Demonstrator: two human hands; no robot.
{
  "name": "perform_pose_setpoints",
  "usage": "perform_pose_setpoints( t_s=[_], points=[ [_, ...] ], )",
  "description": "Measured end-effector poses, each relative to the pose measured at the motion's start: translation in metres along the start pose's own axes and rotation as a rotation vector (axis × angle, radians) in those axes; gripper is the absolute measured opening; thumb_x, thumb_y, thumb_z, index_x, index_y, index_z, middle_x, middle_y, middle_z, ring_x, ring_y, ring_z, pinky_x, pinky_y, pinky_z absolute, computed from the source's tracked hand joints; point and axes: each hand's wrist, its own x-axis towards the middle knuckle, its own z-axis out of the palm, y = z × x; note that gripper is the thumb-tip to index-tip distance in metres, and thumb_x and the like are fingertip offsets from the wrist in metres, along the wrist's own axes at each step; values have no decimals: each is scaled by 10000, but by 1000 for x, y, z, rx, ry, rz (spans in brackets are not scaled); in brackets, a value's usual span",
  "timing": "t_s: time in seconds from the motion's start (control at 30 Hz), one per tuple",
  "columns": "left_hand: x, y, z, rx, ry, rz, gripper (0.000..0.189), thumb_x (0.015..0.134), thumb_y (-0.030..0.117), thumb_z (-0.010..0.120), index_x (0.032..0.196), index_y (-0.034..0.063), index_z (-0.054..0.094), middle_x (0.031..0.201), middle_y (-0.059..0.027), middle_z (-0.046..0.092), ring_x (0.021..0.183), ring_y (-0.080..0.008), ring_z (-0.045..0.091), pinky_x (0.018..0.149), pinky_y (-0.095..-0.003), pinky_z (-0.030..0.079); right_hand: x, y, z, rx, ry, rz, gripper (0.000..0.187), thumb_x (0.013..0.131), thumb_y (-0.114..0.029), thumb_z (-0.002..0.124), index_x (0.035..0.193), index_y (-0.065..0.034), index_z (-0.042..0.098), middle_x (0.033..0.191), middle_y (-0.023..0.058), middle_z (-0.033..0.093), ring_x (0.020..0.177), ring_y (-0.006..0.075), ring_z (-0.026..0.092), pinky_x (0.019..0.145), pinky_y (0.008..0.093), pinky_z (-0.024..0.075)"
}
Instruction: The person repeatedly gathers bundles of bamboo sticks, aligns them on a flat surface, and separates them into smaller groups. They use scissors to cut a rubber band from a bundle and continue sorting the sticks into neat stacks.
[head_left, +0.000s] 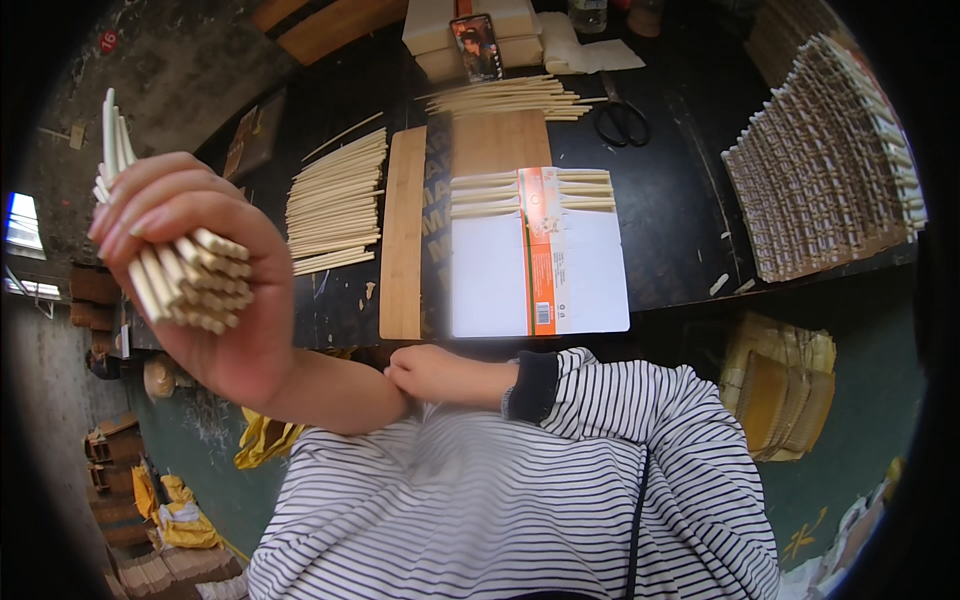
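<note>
My left hand (202, 240), raised at the left, is shut on a thick bundle of pale wooden chopsticks (191, 281). Their near ends face the camera; the far ends stick out beyond my fingers. My right hand (442, 373) lies against my left forearm close to my body, fingers curled; whether they pinch anything is hidden. Before me a white card (487, 277) with an orange printed band (540, 262) rests on a wooden board (405, 247). Several chopsticks (589, 202) lie across the card's upper part, passing under the band.
Loose chopsticks (334, 206) lie left of the board, with another pile (517, 97) behind it. Black-handled scissors (621, 124) and a phone (478, 49) are farther back. Stacked chopstick packs (825, 165) stand at the right of the black table (675, 247). A wrapped bundle (784, 390) sits below.
</note>
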Motion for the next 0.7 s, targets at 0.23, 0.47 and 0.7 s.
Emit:
perform_pose_setpoints(
  t_s=[0.23, 0.47, 0.7],
  points=[
    [48, 43, 3, 241, -39, 66, 130, 810, -24, 658, 891, 56, 596, 845, -43, 623, 831, -183, 616, 875, -380, 498, -16, -11, 1, 202, -283, -178, 317, 798, -113, 689, 1073, 4, 582, 953, 115, 657, 871, 206, 604, 762, 330, 498],
    [78, 78, 5, 306, -113, -41, 92, 840, 69, 659, 926, 51, 631, 905, -58, 650, 968, -254, 607, 932, -439, 440, -19, -15, -2, 323, -107, -235, 321, 798, -90, 697, 1088, -26, 577, 919, 48, 628, 761, 122, 543, 691, 272, 474],
    [122, 99, -35, 552, 76, 159, 104, 843, 120, 678, 929, 63, 679, 918, -64, 691, 976, -274, 640, 902, -433, 478, -26, -17, 3, -84, 196, -527, 317, 755, -79, 716, 1045, -34, 598, 939, 69, 592, 731, 214, 617, 655, 324, 503]
  ],
)
